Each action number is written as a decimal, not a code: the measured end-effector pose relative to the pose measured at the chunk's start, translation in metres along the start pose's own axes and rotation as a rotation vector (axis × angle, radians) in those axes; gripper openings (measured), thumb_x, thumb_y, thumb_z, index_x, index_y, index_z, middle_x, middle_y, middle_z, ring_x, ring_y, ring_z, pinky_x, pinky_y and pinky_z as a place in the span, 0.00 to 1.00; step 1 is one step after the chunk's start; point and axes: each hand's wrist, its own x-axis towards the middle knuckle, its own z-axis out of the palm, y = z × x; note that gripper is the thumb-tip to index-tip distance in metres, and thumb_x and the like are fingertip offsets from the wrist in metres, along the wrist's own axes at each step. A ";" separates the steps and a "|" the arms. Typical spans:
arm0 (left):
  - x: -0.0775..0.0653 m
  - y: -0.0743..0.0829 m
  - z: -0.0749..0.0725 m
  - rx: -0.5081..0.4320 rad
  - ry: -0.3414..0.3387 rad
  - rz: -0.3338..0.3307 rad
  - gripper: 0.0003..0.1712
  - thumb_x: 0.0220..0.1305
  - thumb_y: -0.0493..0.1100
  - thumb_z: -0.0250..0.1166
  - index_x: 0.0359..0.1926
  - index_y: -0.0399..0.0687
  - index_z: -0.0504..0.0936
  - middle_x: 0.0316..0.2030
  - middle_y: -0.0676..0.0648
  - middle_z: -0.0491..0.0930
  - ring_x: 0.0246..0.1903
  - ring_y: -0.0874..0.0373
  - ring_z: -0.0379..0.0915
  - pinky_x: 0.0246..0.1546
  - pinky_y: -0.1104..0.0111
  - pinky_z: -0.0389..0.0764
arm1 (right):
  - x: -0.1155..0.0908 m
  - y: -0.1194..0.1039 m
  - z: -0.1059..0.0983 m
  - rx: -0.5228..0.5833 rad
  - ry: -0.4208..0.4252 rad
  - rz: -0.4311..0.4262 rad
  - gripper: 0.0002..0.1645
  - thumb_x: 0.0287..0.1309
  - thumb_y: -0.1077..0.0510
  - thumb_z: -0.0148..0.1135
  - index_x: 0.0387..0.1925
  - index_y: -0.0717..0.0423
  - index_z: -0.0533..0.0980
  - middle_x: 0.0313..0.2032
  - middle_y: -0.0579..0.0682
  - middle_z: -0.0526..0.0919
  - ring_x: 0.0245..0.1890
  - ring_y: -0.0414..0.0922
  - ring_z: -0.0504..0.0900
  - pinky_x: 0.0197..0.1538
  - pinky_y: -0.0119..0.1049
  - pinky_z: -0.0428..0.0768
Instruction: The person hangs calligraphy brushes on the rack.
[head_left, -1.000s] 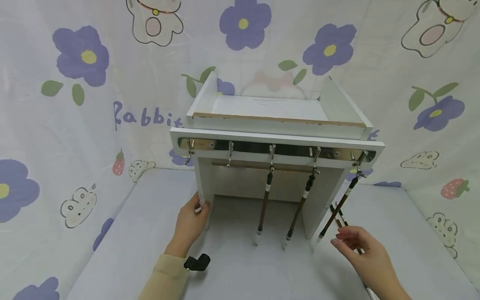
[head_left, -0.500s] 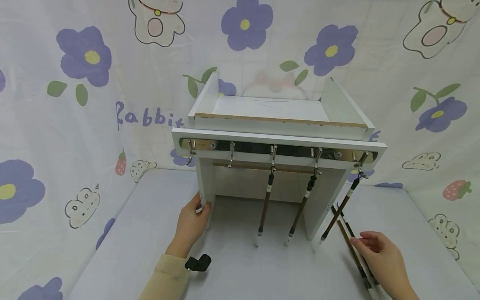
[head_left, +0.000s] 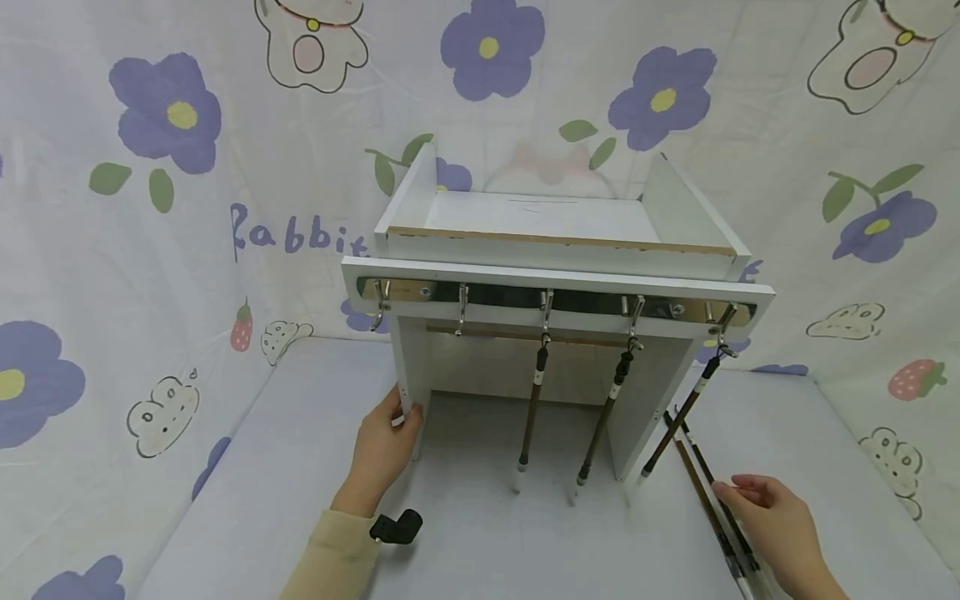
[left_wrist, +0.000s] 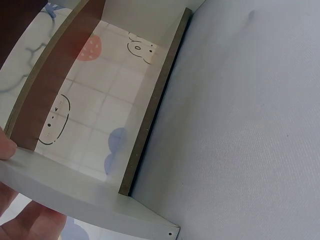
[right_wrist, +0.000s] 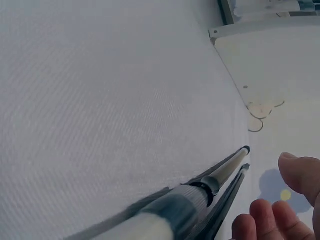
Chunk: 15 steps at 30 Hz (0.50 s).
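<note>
Calligraphy brushes with brown handles hang by their loops from hooks on a white rack: a middle brush, one to its right and a tilted one at the right end. My left hand grips the rack's left side panel, thumb on one face and fingers on the other. Two more brushes lie side by side on the table, right of the rack. Over them is my right hand, fingers loosely bent, thumb apart from them in the right wrist view, holding nothing.
Two hooks at the left, one of them the end hook, bear nothing. An open-topped shelf forms the rack's upper part. A white cloth covers the table, and a flower-patterned curtain stands behind.
My right hand has moved right and slightly down, from beside the tilted brush at the right end to over the lying brushes. The left hand keeps its grip on the panel.
</note>
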 end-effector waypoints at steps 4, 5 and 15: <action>0.000 0.000 0.001 0.002 0.001 -0.002 0.29 0.71 0.49 0.55 0.70 0.55 0.66 0.59 0.40 0.74 0.54 0.46 0.75 0.44 0.55 0.82 | 0.005 0.007 -0.003 0.012 -0.049 0.034 0.49 0.54 0.30 0.62 0.58 0.68 0.66 0.46 0.63 0.78 0.42 0.52 0.79 0.32 0.37 0.80; 0.000 0.000 0.001 0.003 0.001 -0.004 0.29 0.71 0.49 0.55 0.70 0.54 0.66 0.59 0.40 0.74 0.54 0.46 0.75 0.44 0.55 0.82 | 0.006 0.009 -0.004 0.013 -0.059 0.042 0.50 0.54 0.30 0.62 0.58 0.69 0.66 0.46 0.64 0.78 0.41 0.52 0.79 0.32 0.37 0.80; 0.000 0.001 0.002 0.008 0.010 -0.024 0.27 0.70 0.49 0.55 0.69 0.54 0.67 0.58 0.40 0.75 0.51 0.45 0.77 0.43 0.55 0.82 | 0.018 0.019 -0.004 -0.027 -0.127 0.044 0.49 0.51 0.33 0.66 0.55 0.71 0.68 0.39 0.57 0.80 0.37 0.50 0.78 0.32 0.37 0.77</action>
